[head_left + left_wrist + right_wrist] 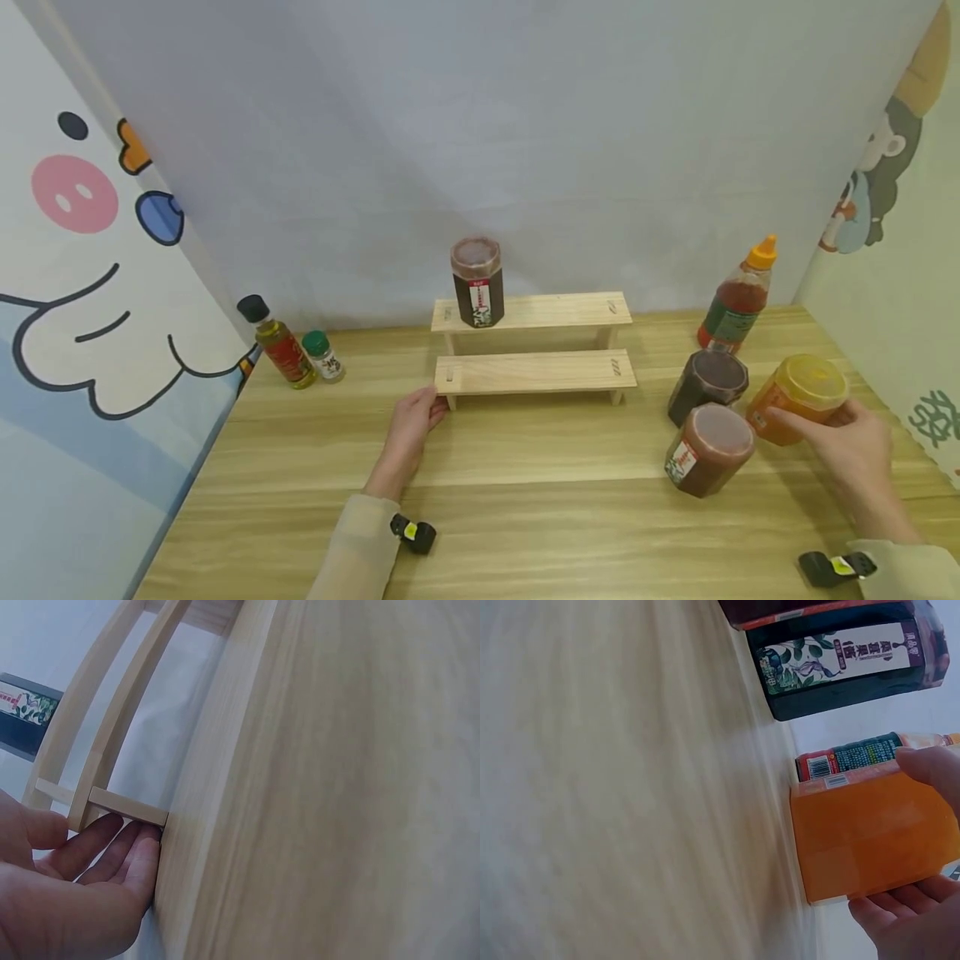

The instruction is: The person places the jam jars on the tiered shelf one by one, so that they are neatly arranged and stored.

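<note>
A two-step wooden rack [536, 372] stands on the table, a dark jar [477, 282] upright on its upper step. My left hand [414, 419] holds the rack's lower left end, thumb at the board's end and fingers by the leg, as the left wrist view shows. On the right, my right hand [858, 442] grips a jar of orange contents with a yellow lid [798, 398], thumb on one side and fingers on the other. The jar's base is at the tabletop. Two dark jars, one purplish [707, 386] and one reddish-brown [708, 450], stand just left of it.
A red sauce bottle with an orange nozzle [738, 296] stands behind the jars. At the far left are an oil bottle with a black cap [277, 343] and a small green-capped shaker [323, 357]. A pale curtain [495, 150] backs the wooden table [525, 517].
</note>
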Tool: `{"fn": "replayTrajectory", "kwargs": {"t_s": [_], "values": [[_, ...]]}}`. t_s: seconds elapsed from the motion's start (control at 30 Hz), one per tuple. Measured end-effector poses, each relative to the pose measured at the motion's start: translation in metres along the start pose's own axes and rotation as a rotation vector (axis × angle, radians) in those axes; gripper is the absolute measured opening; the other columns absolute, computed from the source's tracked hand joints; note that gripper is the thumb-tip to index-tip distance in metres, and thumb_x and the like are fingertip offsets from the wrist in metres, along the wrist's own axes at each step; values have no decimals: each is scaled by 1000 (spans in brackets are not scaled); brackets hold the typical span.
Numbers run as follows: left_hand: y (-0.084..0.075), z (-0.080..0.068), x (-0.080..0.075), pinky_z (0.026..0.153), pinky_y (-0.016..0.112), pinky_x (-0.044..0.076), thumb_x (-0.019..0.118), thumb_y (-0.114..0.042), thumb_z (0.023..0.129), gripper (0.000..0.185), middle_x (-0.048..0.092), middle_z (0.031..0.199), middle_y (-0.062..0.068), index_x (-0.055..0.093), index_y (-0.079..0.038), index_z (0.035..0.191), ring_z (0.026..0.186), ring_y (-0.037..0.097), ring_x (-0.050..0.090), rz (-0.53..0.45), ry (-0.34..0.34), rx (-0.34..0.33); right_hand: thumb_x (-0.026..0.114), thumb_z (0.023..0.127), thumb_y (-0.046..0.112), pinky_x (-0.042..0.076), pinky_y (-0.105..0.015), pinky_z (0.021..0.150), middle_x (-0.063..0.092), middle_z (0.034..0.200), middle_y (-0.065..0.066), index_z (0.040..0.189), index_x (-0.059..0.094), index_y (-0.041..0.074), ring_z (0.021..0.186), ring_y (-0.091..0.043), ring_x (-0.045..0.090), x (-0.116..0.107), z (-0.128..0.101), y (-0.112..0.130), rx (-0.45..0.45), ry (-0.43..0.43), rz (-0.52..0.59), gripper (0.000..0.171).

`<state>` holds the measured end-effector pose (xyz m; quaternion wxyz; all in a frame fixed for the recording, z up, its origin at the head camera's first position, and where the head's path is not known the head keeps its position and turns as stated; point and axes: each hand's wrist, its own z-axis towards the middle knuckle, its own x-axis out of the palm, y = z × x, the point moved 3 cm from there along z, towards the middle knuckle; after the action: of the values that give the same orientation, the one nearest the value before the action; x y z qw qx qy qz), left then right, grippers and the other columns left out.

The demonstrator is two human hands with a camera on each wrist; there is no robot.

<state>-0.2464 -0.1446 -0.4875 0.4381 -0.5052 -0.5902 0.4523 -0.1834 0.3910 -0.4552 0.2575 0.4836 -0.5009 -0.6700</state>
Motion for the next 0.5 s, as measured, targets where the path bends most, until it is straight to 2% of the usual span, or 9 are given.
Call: {"fn": "replayTrajectory", "kwargs": {"t_s": [0.1,0.17,0.3,0.43,0.5], "values": [[1,-1,0,100,39,43,38,-14,104,40,50,125,30,46,16,129,116,37,50,-6,1,3,86,72,25,43,-7,65,56,90,29,115,59,21,82,8,53,0,-1,0,18,-20,-3,51],[1,-1,0,100,39,43,38,-14,104,40,50,125,30,46,16,129,116,37,50,-9,3,3,87,71,25,43,-7,64,56,88,30,110,59,25,81,8,53,-1,-1,0,25,-25,-10,48],[2,-2,0,100,40,42,38,-15,104,41,50,125,30,45,16,130,116,37,50,-3,9,9,87,71,25,44,-7,63,57,88,30,111,61,22,81,7,54,-1,-2,1,14,-15,-11,48],[2,0,-1,100,40,42,38,-16,104,41,51,125,30,45,16,130,116,37,50,1,13,10,87,71,24,45,-7,62,56,86,31,104,59,27,80,8,54,-2,-3,7,23,-32,-6,44],[2,0,-1,100,40,42,38,-16,104,41,51,125,30,46,15,130,116,36,50,-3,11,8,87,71,24,45,-7,62,56,87,31,106,59,26,81,7,54,-4,-3,11,16,-43,-5,44]]}}
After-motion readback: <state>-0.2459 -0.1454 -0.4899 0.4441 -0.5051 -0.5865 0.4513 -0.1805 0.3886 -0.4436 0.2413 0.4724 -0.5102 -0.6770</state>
